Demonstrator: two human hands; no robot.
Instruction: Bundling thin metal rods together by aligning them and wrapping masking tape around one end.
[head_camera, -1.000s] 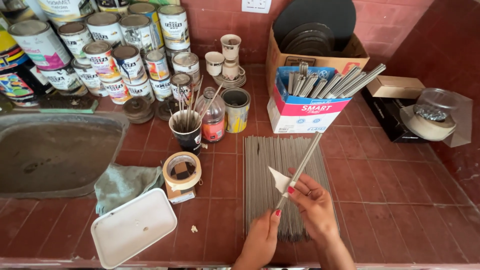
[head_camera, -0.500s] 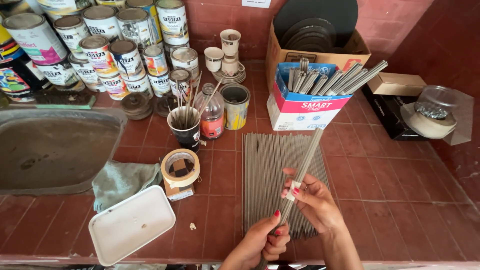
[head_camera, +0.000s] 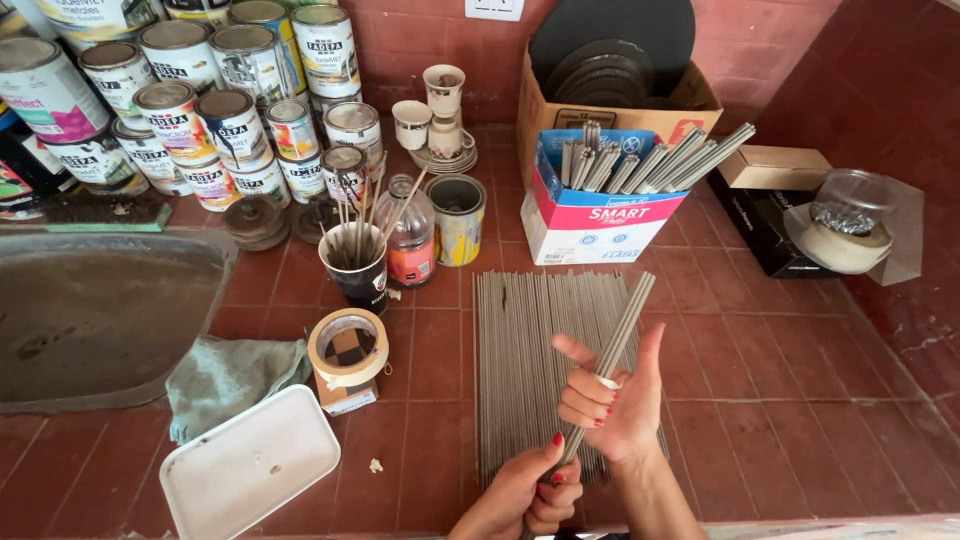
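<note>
At your far left a grey metal basin (head_camera: 95, 310) sits, with a white plastic tray (head_camera: 248, 462) at the tabletop (head_camera: 780, 400) edge. A dark cup (head_camera: 357, 268) holds thin sticks. Your left hand (head_camera: 525, 492) is clenched around the lower end of a thin grey rod (head_camera: 610, 350); your right hand (head_camera: 612, 395) grips it higher up, slanted over the flat row of rods (head_camera: 525, 370). The open carton (head_camera: 598, 210) holds more rods. Bare red tile lies to the right.
</note>
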